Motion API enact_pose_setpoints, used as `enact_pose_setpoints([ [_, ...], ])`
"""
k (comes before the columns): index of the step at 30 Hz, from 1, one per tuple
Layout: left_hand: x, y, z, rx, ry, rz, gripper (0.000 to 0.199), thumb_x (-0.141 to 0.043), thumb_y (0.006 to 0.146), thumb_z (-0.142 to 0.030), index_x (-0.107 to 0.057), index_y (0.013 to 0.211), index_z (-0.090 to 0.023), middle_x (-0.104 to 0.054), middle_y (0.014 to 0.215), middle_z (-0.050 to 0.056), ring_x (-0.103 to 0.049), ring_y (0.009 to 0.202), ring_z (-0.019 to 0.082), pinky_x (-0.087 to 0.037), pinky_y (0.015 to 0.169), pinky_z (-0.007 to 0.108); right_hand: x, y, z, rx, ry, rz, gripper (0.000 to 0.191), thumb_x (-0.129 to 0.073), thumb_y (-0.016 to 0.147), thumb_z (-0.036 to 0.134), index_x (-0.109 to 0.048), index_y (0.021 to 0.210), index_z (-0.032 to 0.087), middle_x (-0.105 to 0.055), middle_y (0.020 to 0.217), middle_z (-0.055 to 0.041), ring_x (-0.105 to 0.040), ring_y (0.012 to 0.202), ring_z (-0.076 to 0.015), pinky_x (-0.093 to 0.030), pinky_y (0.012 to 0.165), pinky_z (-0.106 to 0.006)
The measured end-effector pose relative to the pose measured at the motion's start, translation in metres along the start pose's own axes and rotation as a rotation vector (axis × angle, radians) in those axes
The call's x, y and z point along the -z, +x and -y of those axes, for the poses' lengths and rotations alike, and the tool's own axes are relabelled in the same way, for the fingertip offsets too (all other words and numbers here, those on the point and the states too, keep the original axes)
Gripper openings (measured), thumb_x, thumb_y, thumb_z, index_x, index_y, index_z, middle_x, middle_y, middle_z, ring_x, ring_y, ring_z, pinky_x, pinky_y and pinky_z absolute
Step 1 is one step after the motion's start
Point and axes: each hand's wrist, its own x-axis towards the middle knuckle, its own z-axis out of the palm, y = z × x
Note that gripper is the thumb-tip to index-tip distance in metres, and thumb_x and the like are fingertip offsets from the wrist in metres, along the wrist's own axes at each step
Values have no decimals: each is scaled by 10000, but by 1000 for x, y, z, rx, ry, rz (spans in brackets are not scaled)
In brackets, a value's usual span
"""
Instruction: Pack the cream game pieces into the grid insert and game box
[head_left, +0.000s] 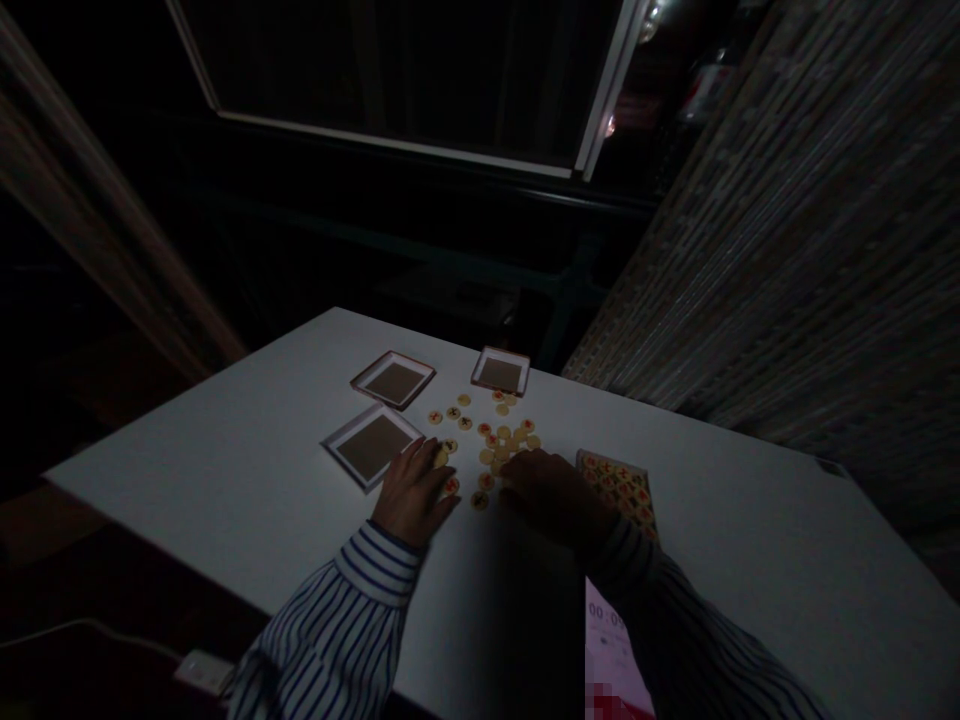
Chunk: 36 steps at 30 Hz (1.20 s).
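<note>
Between the left hand (411,490) and the right hand (551,490): a loose scatter of round pieces (503,437)

Left hand palm down, fingers spread and slightly bent, open, fingertips among a few discs; a red-marked piece (451,486) lies just off the thumb side. Right hand in deep shade, fingers curled down at the near edge of the main cluster; cannot tell whether it grips a disc. Beyond both hands the scatter runs on, some faces red-marked, some black, some plain pale.

Just left of the left hand, one shallow tray (373,447), brown-grey floor. Farther out from that hand, a second tray (395,382); beyond the cluster, a third (501,374). Right of the right hand, near its wrist, a box (636,470) with red-marked discs in rows. Under the right forearm, a lit screen (604,625) with timer digits. All on a white table (225,440).
</note>
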Motion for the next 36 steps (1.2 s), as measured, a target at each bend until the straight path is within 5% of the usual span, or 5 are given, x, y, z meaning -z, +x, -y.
enact_pose_setpoints([
  [16, -5, -3, 0, 19, 150, 58, 276, -545, 751, -404, -649, 943, -234, -455, 1283, 131, -361, 1197, 358, -306, 907, 604, -21, 0, 7, 44, -21, 2, 296, -440, 826, 339, -539, 1036, 155, -540, 1069, -106, -483, 959, -219, -375, 786, -346],
  [26, -2, 0, -2, 26, 127, 70, 260, -532, 760, -403, -657, 898, -220, -484, 1257, 120, -374, 1190, 346, -303, 923, 588, -4, 1, 6, 6, -22, 43, 268, -422, 837, 312, -543, 1020, 157, -551, 991, -102, -490, 921, -208, -376, 763, -325],
  [36, 5, 4, -3, 36, 12, -53, 299, -531, 772, -402, -610, 986, -209, -567, 1158, 108, -452, 1127, 304, -313, 936, 548, 10, -4, -9, -19, 55, 3, 306, -397, 865, 342, -527, 1070, 156, -548, 1067, -102, -492, 963, -191, -378, 796, -309],
])
